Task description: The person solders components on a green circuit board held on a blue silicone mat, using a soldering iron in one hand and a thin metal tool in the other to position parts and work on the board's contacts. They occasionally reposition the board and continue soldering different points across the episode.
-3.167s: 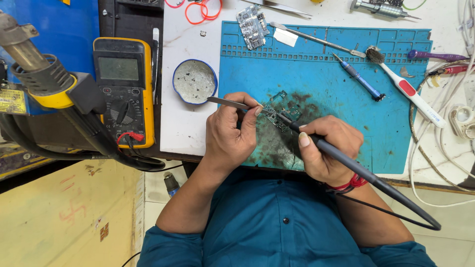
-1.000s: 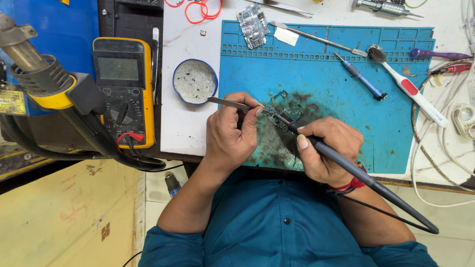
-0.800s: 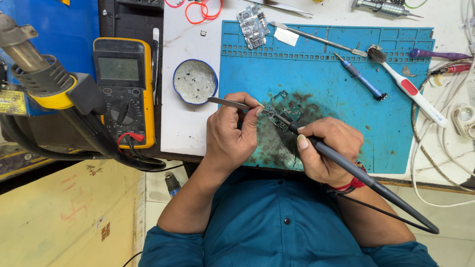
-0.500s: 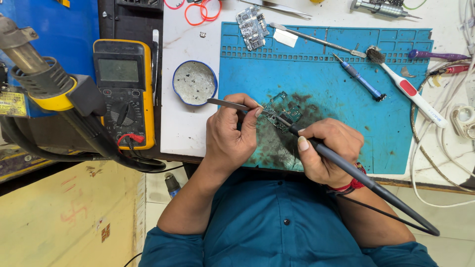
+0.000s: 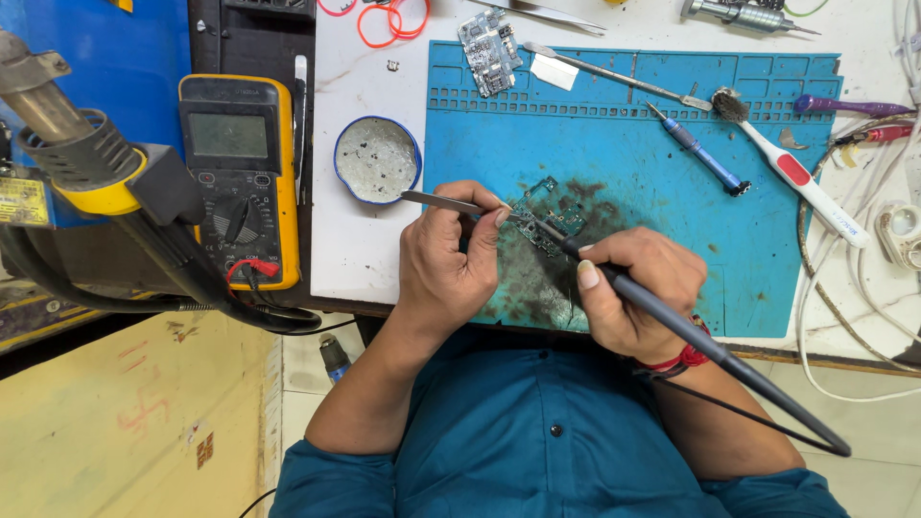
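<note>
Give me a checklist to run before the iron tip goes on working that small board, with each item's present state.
1. Tweezers held in left hand, tips at the small circuit board: ok.
2. Soldering iron gripped in right hand, tip on the board: ok.
3. Board lies on the blue mat, not on bare bench: ok.
4. Iron's cord hangs free below the wrist, off the mat: ok.
5. Round tin beside the mat, within left hand's reach: ok.
6. Tip hot and clean: cannot tell.
</note>
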